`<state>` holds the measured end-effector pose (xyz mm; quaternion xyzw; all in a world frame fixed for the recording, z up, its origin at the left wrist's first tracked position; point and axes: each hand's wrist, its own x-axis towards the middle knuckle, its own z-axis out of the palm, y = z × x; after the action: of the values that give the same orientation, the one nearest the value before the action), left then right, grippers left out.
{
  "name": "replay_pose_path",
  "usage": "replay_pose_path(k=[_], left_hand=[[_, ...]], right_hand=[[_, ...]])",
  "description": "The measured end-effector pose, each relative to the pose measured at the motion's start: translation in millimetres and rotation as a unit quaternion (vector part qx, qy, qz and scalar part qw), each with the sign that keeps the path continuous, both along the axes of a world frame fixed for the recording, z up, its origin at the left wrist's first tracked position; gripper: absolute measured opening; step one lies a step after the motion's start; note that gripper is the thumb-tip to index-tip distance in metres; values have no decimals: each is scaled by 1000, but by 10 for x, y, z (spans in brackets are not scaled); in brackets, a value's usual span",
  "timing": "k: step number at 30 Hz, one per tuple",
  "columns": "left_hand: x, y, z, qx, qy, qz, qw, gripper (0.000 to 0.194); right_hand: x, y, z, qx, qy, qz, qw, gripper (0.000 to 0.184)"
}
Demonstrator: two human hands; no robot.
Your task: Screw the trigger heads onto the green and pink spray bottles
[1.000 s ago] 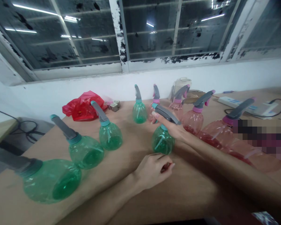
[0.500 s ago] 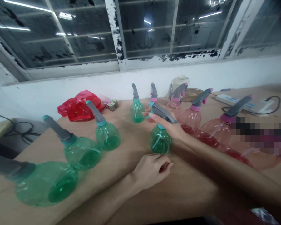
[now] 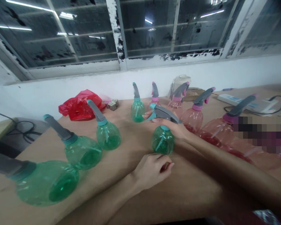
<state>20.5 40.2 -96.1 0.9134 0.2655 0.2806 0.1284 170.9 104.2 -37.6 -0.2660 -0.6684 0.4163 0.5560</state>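
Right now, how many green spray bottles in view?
5: nearest left bottle, second left bottle, third left bottle, back bottle beside a pink bottle, center bottle in the right hand.

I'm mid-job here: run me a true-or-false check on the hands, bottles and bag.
1. The right hand is at the gray spray head of a green bottle. True.
2. The left hand is wrapped around a bottle. False: the left hand is loosely curled, with no bottle in it.
3. The red plastic bag lies left of the pink bottles. True.
4. The farthest green bottle stands right of the pink ones. False: it stands left of them.
5. The power strip is on the right side of the table. True.
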Motion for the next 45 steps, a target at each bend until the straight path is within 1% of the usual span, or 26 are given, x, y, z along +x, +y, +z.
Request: replay_pose_path(k=[3,11,16,20,22,29,35,38,40,45], left_hand=[[1,-9,11,-10,-3,0,1000,13],[11,11,13,-15,-15,-7,1000,13],[3,5,-12,-12,-19,-4,1000,14],[-2,6,-17,-20,-22,-2,1000,12],[-2,12,-14,-22,-21,4,1000,12],[5,16,-4,-5,-14,6,1000,14],[12,16,-9,-10,-7,6,1000,15],[11,18,-1,-18,-9,0,1000,15],[7,16,7,-21,-6,-4,1000,14],[1,3,19,-21,2,3,1000,14]], right_hand=[[0,5,1,9,0,13,1000,21],[3,20,-18,8,-9,0,1000,19],[-14,12,-3,4,-29,-68,997,19],[11,26,-27,-5,-67,-115,991,30],[35,38,-45,-14,-72,-125,989,33],[65,39,-43,7,-73,-96,993,22],[62,15,-48,23,-43,-71,996,22],[64,13,-49,21,-46,-57,997,27],[64,15,-52,15,-53,-55,997,30],[64,36,-81,14,-55,-69,996,24]])
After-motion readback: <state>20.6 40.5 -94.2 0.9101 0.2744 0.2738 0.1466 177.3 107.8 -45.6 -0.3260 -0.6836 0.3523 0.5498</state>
